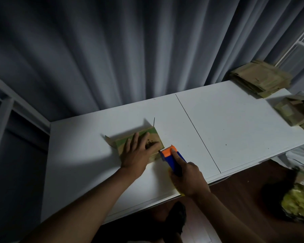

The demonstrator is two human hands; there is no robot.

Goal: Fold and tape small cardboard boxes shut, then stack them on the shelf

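Observation:
A small cardboard box (152, 136) with green stripes and dark print lies on the white table (235, 130), left of centre. My left hand (137, 151) presses flat on its top with straight fingers. My right hand (187, 178) grips the blue handle of a tape dispenser (172, 155), index finger stretched along its top. The dispenser's orange head and toothed blade touch the box's near right corner. A flap sticks out at the box's left end.
A pile of flattened cardboard boxes (259, 78) lies at the table's far right corner, with folded boxes (294, 113) beside it at the right edge. White shelf frames stand at the left (4, 109) and far right (298, 44). Grey curtains hang behind.

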